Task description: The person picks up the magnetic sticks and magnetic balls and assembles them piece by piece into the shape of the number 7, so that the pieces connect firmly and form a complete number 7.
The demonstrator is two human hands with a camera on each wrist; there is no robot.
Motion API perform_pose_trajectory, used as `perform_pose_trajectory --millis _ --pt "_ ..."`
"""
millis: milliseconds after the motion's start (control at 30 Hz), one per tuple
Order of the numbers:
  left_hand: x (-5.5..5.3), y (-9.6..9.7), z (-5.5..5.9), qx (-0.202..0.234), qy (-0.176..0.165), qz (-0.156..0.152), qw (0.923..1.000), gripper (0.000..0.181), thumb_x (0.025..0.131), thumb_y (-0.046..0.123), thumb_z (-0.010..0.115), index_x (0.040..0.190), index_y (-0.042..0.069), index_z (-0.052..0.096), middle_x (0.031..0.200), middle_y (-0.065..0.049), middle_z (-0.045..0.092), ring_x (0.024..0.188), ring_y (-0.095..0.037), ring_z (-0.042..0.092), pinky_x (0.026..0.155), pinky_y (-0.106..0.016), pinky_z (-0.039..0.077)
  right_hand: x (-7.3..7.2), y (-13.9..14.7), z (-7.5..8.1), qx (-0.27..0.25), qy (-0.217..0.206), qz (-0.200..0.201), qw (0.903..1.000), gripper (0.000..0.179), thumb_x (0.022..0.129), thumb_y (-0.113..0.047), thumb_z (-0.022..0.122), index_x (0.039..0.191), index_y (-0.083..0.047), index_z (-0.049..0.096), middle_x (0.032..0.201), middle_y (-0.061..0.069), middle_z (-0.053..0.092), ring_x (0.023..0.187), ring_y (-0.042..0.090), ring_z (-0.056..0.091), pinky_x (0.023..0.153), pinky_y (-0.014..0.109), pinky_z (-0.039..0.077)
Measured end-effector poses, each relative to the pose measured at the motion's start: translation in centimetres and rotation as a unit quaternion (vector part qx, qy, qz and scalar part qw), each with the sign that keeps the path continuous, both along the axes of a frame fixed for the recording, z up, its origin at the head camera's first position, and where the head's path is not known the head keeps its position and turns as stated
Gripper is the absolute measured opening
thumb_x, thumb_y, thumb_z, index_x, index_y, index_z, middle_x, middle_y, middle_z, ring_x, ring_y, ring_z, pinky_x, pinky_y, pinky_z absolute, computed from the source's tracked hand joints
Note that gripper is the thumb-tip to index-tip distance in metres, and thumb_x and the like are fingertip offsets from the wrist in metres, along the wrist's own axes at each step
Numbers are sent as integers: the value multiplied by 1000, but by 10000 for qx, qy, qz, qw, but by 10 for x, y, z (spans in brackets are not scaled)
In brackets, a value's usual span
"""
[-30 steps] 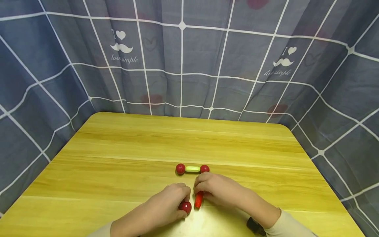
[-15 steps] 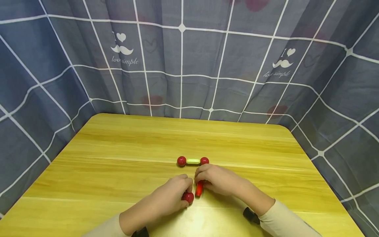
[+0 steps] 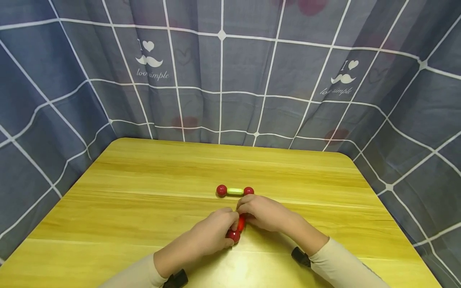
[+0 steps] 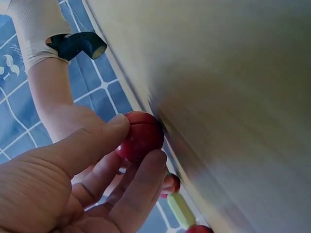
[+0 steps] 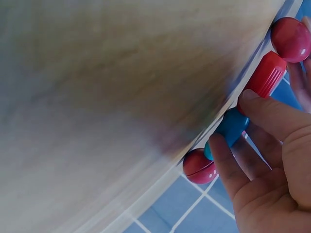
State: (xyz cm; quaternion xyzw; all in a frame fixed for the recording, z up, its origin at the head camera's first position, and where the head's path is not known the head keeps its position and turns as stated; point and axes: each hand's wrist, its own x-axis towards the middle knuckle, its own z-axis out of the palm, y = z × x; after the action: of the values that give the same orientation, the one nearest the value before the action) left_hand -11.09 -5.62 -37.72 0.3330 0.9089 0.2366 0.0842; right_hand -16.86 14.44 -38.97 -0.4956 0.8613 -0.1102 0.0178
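My left hand [image 3: 214,231] pinches a red ball [image 4: 141,136] with a groove round it, between thumb and fingers. Beside it, my right hand [image 3: 264,213] grips a ribbed red rod [image 5: 265,73] and a blue piece [image 5: 232,127] in line with it. The rod's end faces the held ball; whether they touch I cannot tell. Beyond the hands lies a yellow-green rod [image 3: 235,191] with a red ball [image 3: 221,190] at its left end and another red ball [image 3: 249,191] at its right. The blue piece, hidden in the head view, reaches towards that right ball.
All of this lies on a wood-grain table [image 3: 162,172] with rounded far corners. A grey-blue checked curtain [image 3: 201,104] hangs round its back and sides. Black devices [image 3: 300,257] sit at both wrists.
My left hand has brought its ball rightward and up to the near end of the red rod, closing the gap. Both hands and the pieces sit farther up the head view.
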Motion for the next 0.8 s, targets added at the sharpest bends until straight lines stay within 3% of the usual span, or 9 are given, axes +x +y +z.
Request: perform_pose_trajectory --millis 267,533,667,800 --pt "1 4 2 3 61 -48 10000 34 73 9 86 77 13 52 79 5 48 68 -6 45 57 -18 42 0 1 0 4 237 46 9997 14 86 -11 75 100 -13 72 105 -5 65 102 7 58 90 19 46" --pt "2 9 0 91 104 -119 9998 34 73 11 86 76 14 52 77 5 47 68 -6 43 57 -19 40 0 3 0 55 197 63 9998 14 89 -11 72 102 -15 71 104 -7 64 100 4 57 90 18 45" --pt "3 8 0 127 48 -115 9998 32 75 11 84 77 14 52 79 6 48 69 -5 44 58 -18 41 0 4 -1 58 183 75 9998 15 89 -11 71 103 -15 71 105 -7 63 102 5 57 91 19 45" --pt "3 1 6 380 -174 -58 9991 21 81 11 80 87 11 60 86 3 54 70 -2 51 58 -16 45 2 8 4 -255 86 -21 9996 19 87 -11 74 105 -16 70 107 -8 63 104 6 57 93 22 45"
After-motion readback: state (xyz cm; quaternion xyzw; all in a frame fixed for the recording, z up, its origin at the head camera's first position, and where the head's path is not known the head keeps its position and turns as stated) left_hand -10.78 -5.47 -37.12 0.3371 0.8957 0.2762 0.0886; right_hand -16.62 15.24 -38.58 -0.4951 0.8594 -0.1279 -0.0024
